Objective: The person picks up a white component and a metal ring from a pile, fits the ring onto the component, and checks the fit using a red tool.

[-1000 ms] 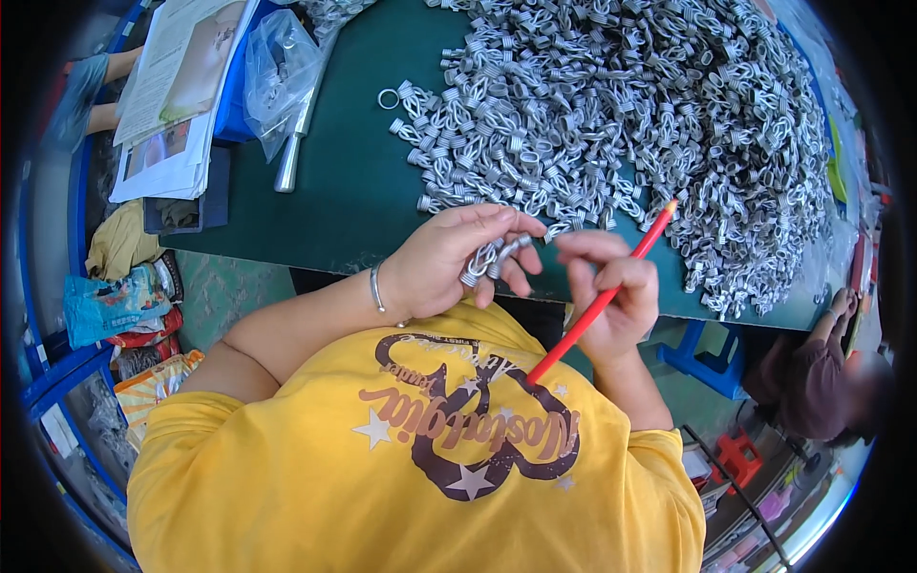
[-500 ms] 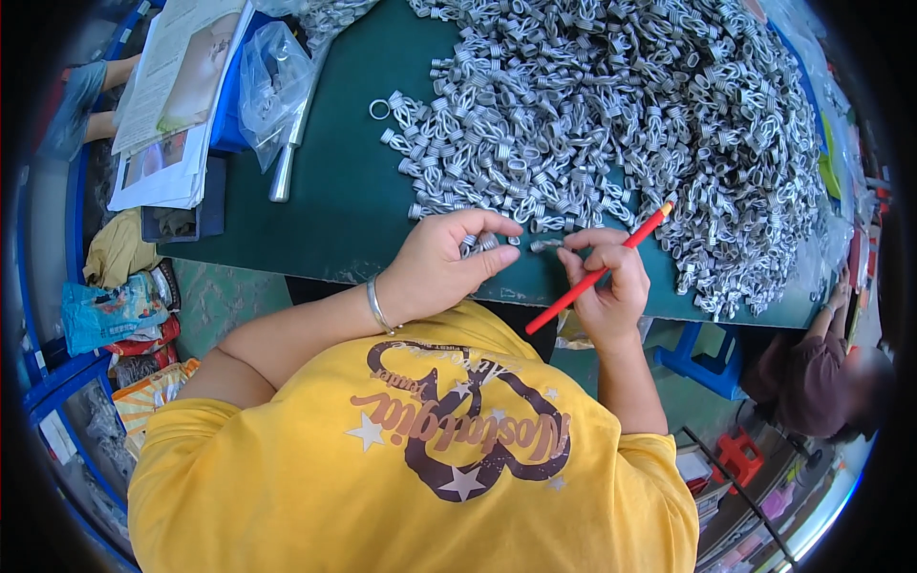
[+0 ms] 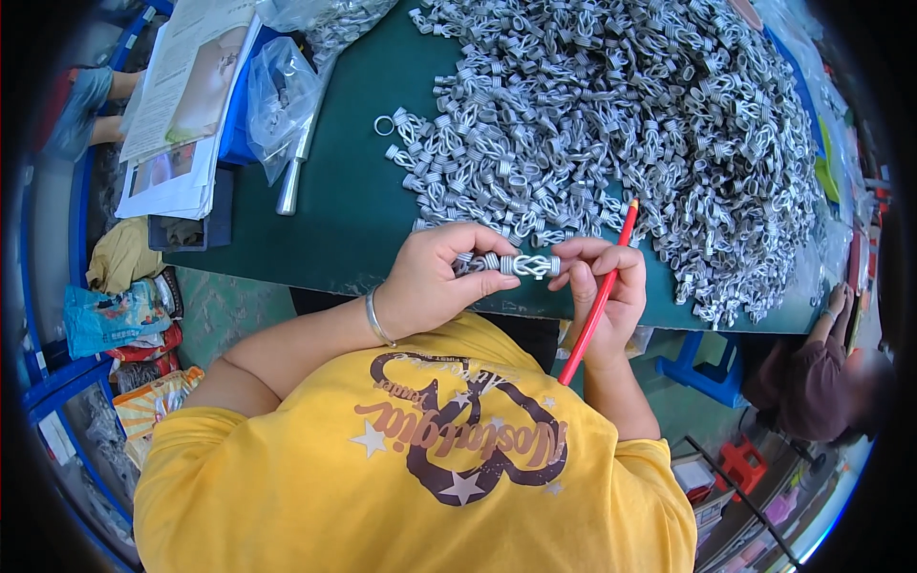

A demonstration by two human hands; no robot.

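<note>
Just above the table's near edge, my left hand (image 3: 432,277) is closed around a short row of silver metal pieces (image 3: 475,265). A silver knot-shaped metal piece (image 3: 530,266) bridges the gap between my two hands, in line with that row. At its right end the fingertips of my right hand (image 3: 609,286) pinch it. A red pencil (image 3: 602,306) is also tucked in my right hand, slanting with its pale tip up. Beyond both hands spreads a big pile of like silver pieces (image 3: 573,124). My fingers hide part of the row.
The green table (image 3: 358,181) carries a metal ring (image 3: 384,125), a metal rod (image 3: 290,181), a plastic bag (image 3: 282,91) and papers (image 3: 177,105) over a grey bin (image 3: 218,210). A blue stool (image 3: 702,368) stands below right. Another person (image 3: 812,387) is at the far right.
My right hand has brought its metal piece against the row in my left hand. The pencil has swung more upright. My left hand has moved slightly down.
</note>
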